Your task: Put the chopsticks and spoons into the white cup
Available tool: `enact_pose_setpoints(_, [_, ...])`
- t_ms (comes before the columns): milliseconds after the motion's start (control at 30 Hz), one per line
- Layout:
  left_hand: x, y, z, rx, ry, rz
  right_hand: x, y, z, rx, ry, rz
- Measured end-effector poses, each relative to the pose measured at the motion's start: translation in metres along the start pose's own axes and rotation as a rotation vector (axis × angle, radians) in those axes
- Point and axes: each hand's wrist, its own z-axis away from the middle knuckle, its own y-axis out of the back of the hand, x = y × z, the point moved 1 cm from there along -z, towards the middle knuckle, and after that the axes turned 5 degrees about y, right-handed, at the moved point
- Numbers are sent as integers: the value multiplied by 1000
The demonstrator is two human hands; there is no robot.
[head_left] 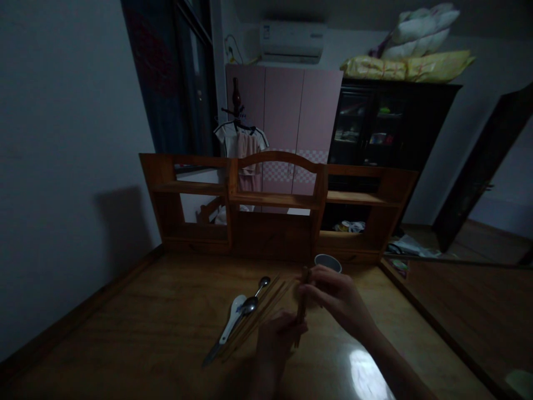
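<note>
Both my hands are closed round a bundle of wooden chopsticks (302,304) held nearly upright over the desk. My right hand (333,294) pinches the bundle near its top. My left hand (277,339) grips it lower down. More chopsticks (262,311) lie slanted on the wooden desk (145,333) just left of my hands. Beside them lie a white spoon (232,325) and two metal spoons (255,297). A small cup (328,261) stands right behind my right hand.
A wooden shelf unit (275,203) runs along the back of the desk. A wall closes the left side. Behind are a pink wardrobe (300,111), a dark cabinet (387,122) and clothes on a stand (244,144). The room is dim.
</note>
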Motion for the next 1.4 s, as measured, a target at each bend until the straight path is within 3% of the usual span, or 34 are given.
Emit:
enact_pose_setpoints(233, [-15, -1, 0, -51, 20, -32, 6, 1, -1, -25, -30, -65])
enact_pose_setpoints(567, [-6, 1, 1, -147, 34, -100, 9, 6, 3, -85, -63, -165])
enact_pose_setpoints(967, [7, 2, 15, -208, 4, -61, 8, 8, 3, -104, -41, -39])
enact_pose_setpoints(1133, [10, 1, 17, -164, 80, -83, 8, 8, 2, -96, -23, 10])
enact_pose_setpoints(1400, [3, 1, 10, -154, -13, -125, 11, 7, 5, -106, -60, -45])
